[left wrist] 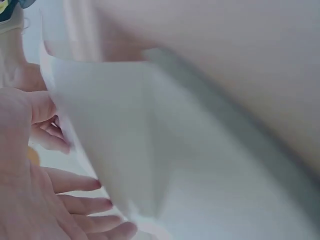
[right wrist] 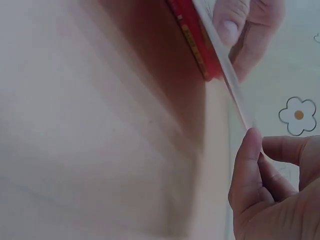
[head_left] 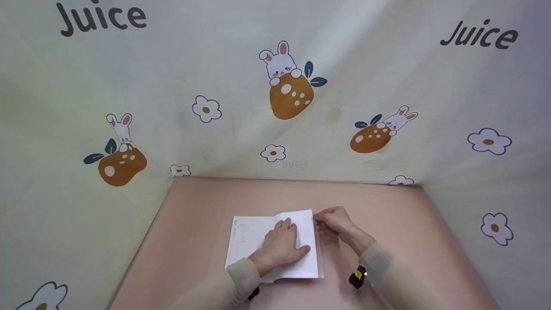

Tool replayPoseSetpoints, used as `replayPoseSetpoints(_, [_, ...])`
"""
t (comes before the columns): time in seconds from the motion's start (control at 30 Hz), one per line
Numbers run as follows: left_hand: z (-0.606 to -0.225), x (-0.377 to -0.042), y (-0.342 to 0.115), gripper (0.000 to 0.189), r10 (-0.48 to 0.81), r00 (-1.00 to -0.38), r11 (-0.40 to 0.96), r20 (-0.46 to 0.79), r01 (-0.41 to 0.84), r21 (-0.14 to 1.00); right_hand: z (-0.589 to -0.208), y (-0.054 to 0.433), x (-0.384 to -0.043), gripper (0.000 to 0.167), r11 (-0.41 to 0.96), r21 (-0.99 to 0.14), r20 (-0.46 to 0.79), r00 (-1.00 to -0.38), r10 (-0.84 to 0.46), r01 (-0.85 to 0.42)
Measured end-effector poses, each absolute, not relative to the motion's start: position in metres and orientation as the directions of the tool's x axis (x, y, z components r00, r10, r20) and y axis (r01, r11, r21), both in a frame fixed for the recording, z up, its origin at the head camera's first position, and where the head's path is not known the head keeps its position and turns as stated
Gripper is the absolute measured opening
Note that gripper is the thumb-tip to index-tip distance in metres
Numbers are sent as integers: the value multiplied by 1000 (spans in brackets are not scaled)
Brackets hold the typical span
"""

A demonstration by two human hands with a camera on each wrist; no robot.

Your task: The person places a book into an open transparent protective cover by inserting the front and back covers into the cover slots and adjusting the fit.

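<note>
An open book (head_left: 254, 232) with white pages lies on the pink tabletop, lines of small print on its left page. My left hand (head_left: 282, 245) rests on the right page with fingers extended and thumb spread. In the left wrist view, the fingers of the left hand (left wrist: 85, 210) lie against the white page (left wrist: 110, 125). At the book's upper right corner my right hand (head_left: 335, 221) pinches the edge of a thin clear book cover (right wrist: 235, 92) between thumb and forefinger. A red part of the book (right wrist: 200, 45) shows beneath the sheet in the right wrist view.
The pink tabletop (head_left: 202, 200) spreads around the book. A pale cloth (head_left: 232, 142) printed with rabbits, flowers and lettering surrounds the table at the back and sides. A dark wrist device (head_left: 357, 277) hangs below the right sleeve.
</note>
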State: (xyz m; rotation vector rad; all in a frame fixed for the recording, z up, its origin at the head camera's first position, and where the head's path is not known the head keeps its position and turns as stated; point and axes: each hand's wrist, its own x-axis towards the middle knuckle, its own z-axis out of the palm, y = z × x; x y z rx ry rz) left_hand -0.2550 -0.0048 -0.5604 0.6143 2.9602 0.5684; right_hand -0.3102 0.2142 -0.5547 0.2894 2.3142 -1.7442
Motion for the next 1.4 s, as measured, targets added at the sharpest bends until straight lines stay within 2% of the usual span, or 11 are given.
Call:
replayPoseSetpoints(0.2, [-544,-262,-2,65,322,-941,856,107,338,391,-539,200,-309,20,205,-941,-276,-961,0,270])
replayPoseSetpoints(0.43, [-526,-271,2,61,245,-965,856,99,263,444,-528,185,-308,19,186,-955,-237,-971,-12,231])
replayPoseSetpoints(0.6, [-522,-271,1,45,254,-960,837,119,279,471,-524,181,-306,20,192,-964,-195,-980,-39,185])
replayPoseSetpoints(0.7, [-520,-273,-3,38,257,-959,821,118,281,498,-526,182,-304,21,237,-963,-147,-988,-55,130])
replayPoseSetpoints(0.9, [-513,-273,-15,38,254,-960,795,121,279,539,-533,189,-301,16,375,-927,-16,-996,-91,-19])
replayPoseSetpoints(1.07, [-510,-272,-29,41,258,-954,776,150,297,556,-540,195,-300,9,598,-776,150,-980,-132,-200])
replayPoseSetpoints(1.13, [-510,-271,-36,37,255,-955,766,153,296,570,-542,198,-299,7,662,-710,193,-970,-146,-241])
replayPoseSetpoints(1.23, [-508,-270,-46,26,245,-958,739,150,284,611,-545,202,-297,11,712,-653,207,-966,-158,-256])
replayPoseSetpoints(1.4, [-506,-269,-61,30,234,-958,711,168,286,642,-548,209,-294,19,755,-610,192,-969,-155,-241])
